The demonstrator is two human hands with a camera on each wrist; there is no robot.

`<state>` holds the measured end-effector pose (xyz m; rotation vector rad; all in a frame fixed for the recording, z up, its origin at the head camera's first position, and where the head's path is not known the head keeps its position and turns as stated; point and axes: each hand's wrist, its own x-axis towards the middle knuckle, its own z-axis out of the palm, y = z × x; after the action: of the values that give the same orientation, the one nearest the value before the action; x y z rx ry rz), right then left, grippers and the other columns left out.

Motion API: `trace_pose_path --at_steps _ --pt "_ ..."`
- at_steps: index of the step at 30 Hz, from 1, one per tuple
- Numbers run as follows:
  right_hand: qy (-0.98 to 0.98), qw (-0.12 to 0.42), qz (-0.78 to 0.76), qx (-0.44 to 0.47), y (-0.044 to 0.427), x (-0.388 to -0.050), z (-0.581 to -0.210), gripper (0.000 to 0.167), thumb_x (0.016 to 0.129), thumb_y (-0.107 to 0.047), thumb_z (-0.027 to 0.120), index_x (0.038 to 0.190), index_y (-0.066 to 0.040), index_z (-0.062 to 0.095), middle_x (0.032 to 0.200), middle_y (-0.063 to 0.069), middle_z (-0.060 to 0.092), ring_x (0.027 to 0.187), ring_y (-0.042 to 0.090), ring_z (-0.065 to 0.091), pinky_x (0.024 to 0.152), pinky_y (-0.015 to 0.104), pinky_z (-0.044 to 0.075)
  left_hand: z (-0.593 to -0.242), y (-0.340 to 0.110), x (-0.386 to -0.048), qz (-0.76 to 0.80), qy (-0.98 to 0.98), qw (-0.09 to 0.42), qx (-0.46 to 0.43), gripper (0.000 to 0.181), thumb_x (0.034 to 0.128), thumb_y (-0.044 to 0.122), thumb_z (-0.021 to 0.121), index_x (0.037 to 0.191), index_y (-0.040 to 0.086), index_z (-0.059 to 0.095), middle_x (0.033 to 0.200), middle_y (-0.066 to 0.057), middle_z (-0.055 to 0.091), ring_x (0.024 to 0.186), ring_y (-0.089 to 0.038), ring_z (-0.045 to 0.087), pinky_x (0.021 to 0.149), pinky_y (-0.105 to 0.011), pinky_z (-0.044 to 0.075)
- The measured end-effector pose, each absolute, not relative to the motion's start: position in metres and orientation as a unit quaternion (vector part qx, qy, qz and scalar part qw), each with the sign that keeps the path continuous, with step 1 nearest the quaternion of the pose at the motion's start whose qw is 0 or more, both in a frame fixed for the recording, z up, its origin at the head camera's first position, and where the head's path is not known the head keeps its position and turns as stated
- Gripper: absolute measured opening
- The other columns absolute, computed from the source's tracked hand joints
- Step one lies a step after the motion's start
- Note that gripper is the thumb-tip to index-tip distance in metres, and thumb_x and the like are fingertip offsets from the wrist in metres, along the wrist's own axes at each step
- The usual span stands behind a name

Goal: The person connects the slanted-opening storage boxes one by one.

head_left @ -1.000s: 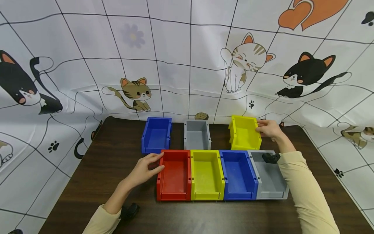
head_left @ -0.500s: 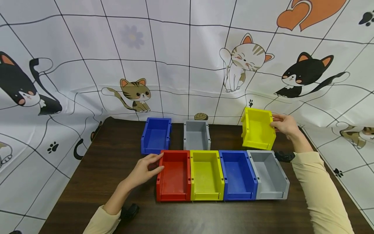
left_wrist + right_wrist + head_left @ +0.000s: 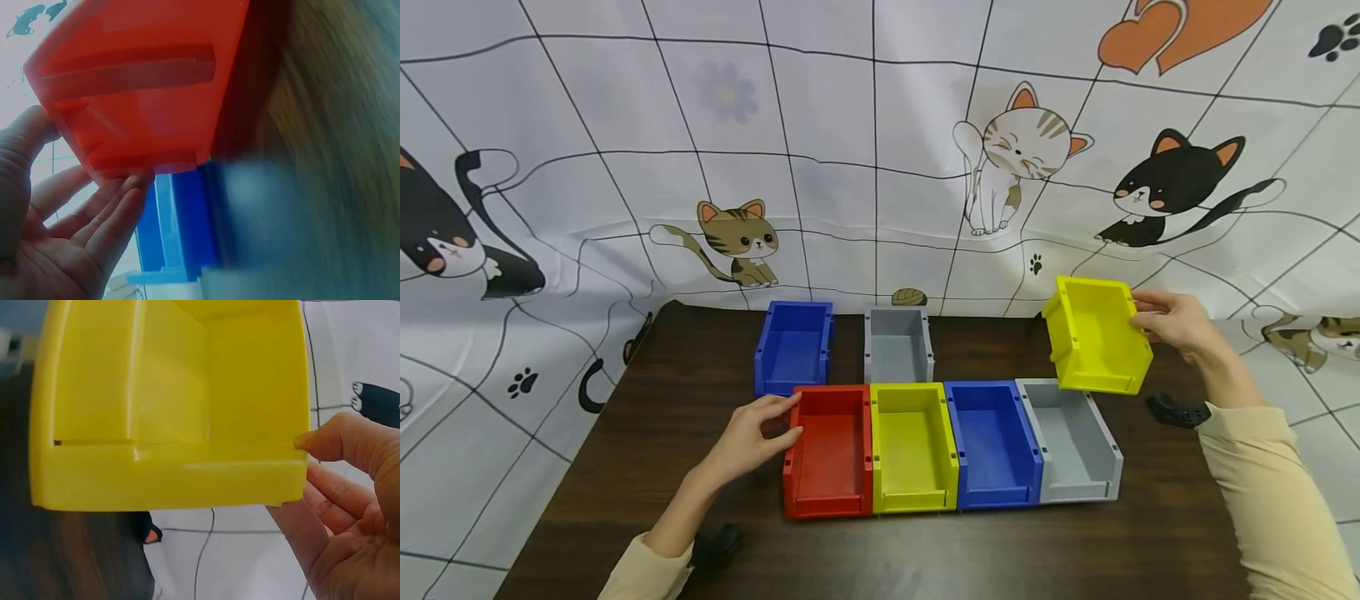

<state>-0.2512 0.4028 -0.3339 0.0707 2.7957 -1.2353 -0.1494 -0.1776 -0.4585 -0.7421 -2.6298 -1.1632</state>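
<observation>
Yellow bin (image 3: pixel 1101 333) is held up over the counter's far right part, behind the row's grey bin (image 3: pixel 1071 442) and overlapping its back corner in the head view. Its open top faces up toward the person; its long axis runs far to near, the lipped front end nearer the person and swung slightly right. The right hand (image 3: pixel 1176 321) pinches its right wall, thumb at the rim and fingers on the outer side.

The left hand (image 3: pixel 752 437) is spread, thumb and fingertips apart, touching the left side of the red bin (image 3: pixel 831 454) near its back corner. That bin's long axis also runs far to near, lip toward the person. Right of it, side by side, stand a second yellow bin (image 3: pixel 915 450), a blue bin (image 3: pixel 996 446) and the grey one. Behind the row are a small blue bin (image 3: pixel 795 346) and a small grey bin (image 3: pixel 898 346), apart.

Dark brown counter (image 3: pixel 850 558) carries them; a cat-printed sheet (image 3: pixel 835 108) hangs behind.
</observation>
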Motion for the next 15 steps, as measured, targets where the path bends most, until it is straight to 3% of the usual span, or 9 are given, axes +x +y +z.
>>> trace_pose_path --at_steps 15 --pt "0.937 0.052 -0.346 0.003 0.424 -0.204 -0.329 0.054 0.093 -0.01 0.056 0.137 0.013 0.035 0.125 0.038 0.047 0.074 -0.003 0.057 0.064 0.027 0.055 -0.456 -0.205 -0.146 -0.394 -0.882 0.089 -0.243 0.048 0.0788 0.003 0.073 0.123 -0.007 0.058 0.104 -0.013 0.064 0.086 -0.024 0.064 0.073 -0.036 0.056"
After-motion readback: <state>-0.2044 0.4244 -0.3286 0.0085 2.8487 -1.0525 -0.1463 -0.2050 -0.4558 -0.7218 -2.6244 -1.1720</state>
